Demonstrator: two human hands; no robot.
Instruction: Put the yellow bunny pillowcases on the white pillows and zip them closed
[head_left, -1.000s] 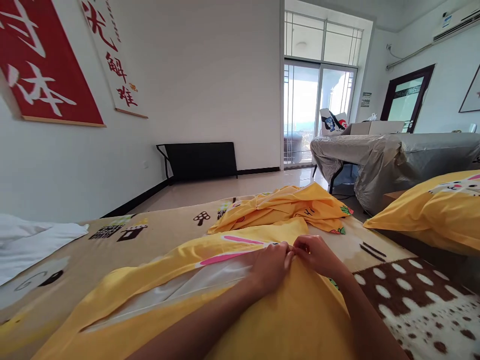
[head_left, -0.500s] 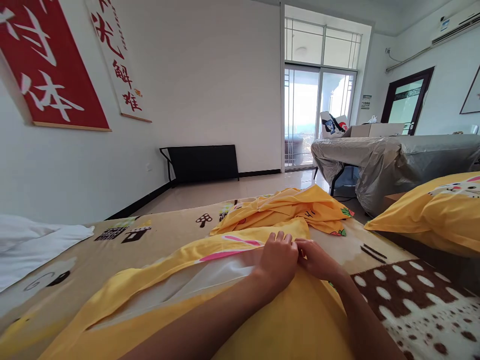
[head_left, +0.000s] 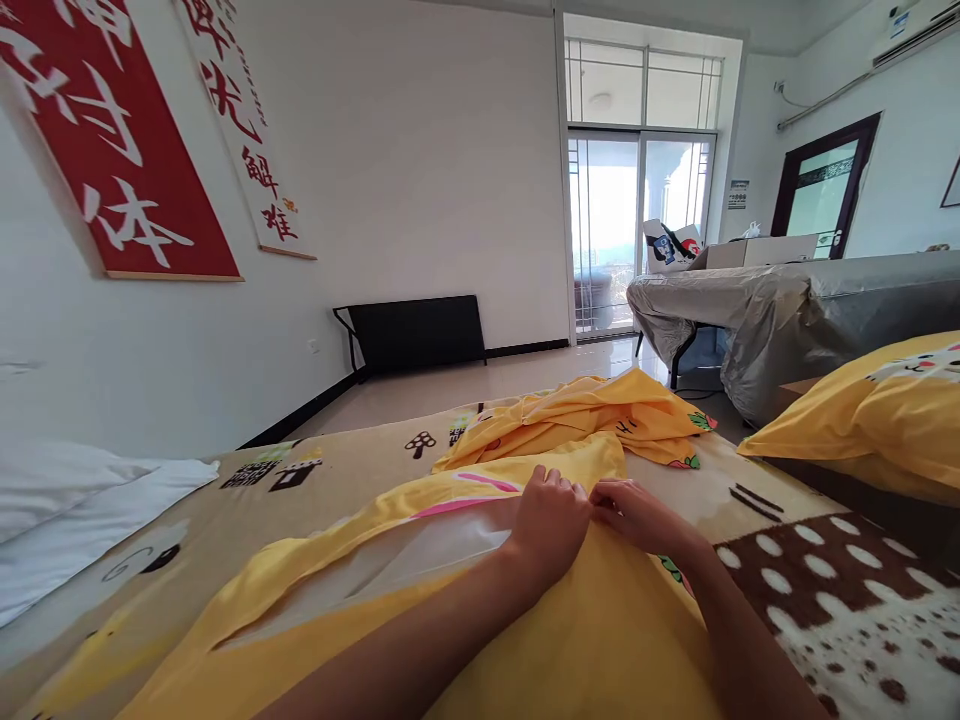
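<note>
A yellow pillowcase (head_left: 600,630) with pink-eared print lies in front of me, and white pillow filling (head_left: 420,545) shows through its long slit opening. My left hand (head_left: 551,525) is closed on the edge near the slit's right end. Right beside it, my right hand (head_left: 641,515) pinches the same edge with bent fingers. The fingertips of both hands meet there, and what small part they grip is hidden. Just beyond lies a crumpled orange-yellow cloth (head_left: 570,410) with carrot prints.
A patterned beige and brown blanket (head_left: 360,440) spreads underneath. A white pillow (head_left: 97,510) lies at left, and a plump yellow pillow (head_left: 862,410) at right. Behind stand a plastic-covered table (head_left: 772,320) with boxes and a black folded panel (head_left: 420,335) by the wall.
The view has swung slightly left, so the surroundings sit a little further right. Both hands stay at the same spot on the pillowcase edge, with the right fingers shifting slightly.
</note>
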